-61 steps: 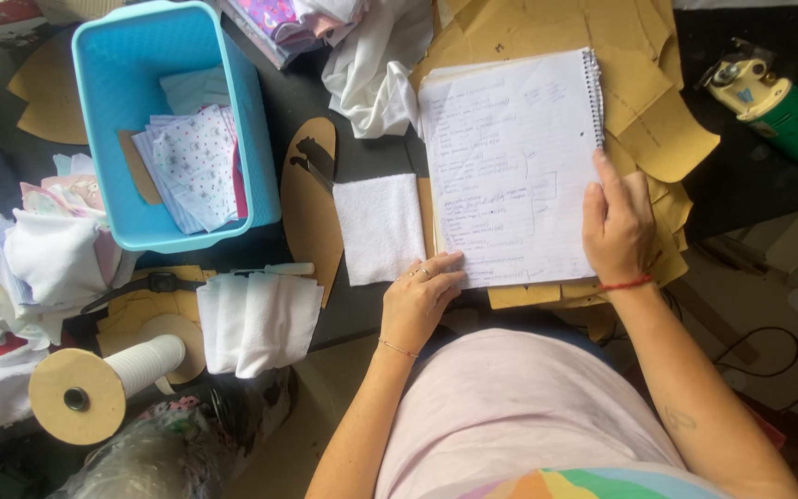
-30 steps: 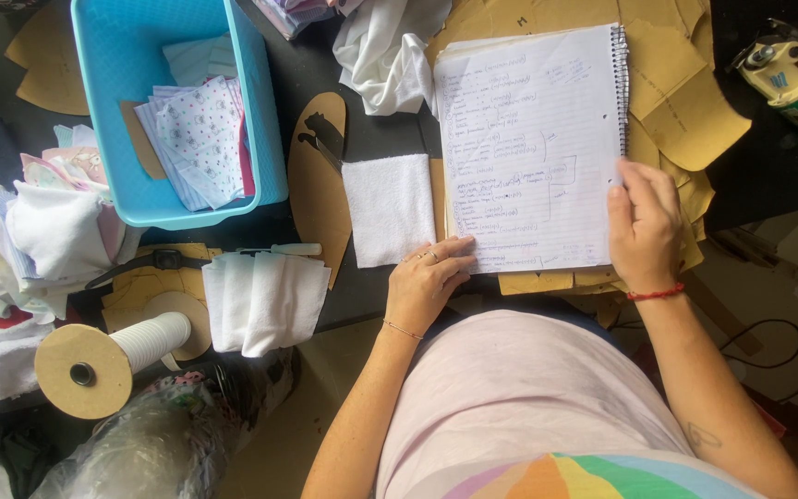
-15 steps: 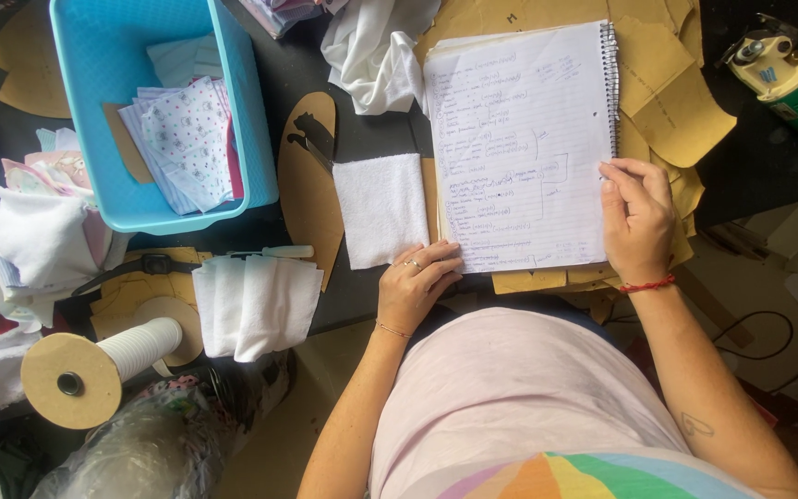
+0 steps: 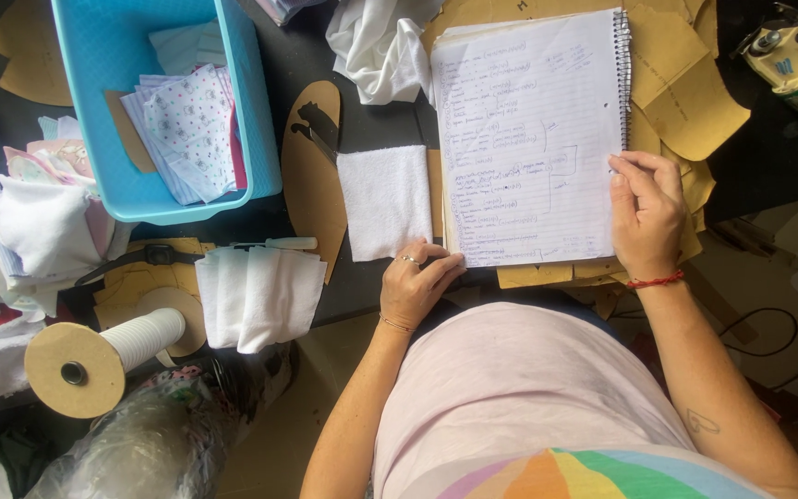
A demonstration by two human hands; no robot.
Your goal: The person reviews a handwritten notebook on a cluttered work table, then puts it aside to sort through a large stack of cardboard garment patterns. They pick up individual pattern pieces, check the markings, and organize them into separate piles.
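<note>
Both hands rest on a spiral notebook (image 4: 528,139) lying open on brown card patterns (image 4: 685,92) toward the desk's near edge. Left hand (image 4: 415,286), fingers loosely spread, presses the page's lower left corner; right hand (image 4: 646,214), fingers curled together, lies flat against the page's right edge, pinching nothing. White folded cloth (image 4: 386,200) lies just left of the notebook. Blue plastic bin (image 4: 94,102) of printed fabric pieces stands at the desk's far left.

Bare tabletop (image 4: 302,55) between bin (image 4: 94,120) and notebook (image 4: 533,139)
</note>
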